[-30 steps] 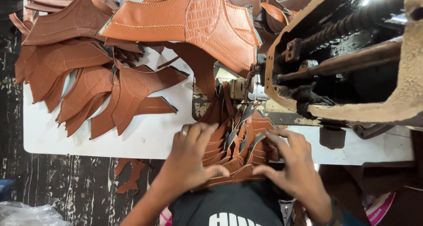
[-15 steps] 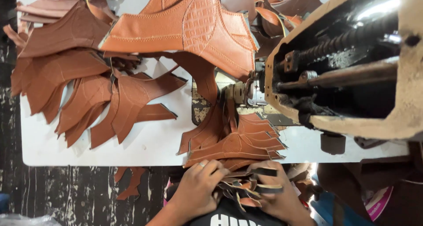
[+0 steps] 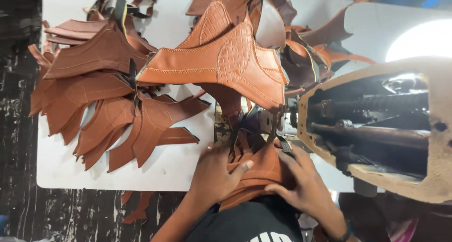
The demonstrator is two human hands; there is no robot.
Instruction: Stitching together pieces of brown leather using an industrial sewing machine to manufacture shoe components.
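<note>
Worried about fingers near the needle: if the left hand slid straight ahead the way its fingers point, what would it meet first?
Likely the dark metal plate beside the needle, just beyond the left hand; depth is unclear.

The near end of the brown leather piece (image 3: 263, 173) lay covered by the left hand (image 3: 216, 176) and the right hand (image 3: 301, 190), so whether either hand gripped it or only pressed on it could not be told. Just beyond that piece, the needle area of the sewing machine (image 3: 376, 129) was buried under leather, and the machine's far right side ran off the picture's edge. Left of the machine, the stacked leather cutouts (image 3: 103, 105) overlapped too closely to count, and the surface (image 3: 174, 169) was cut off at the top.
</note>
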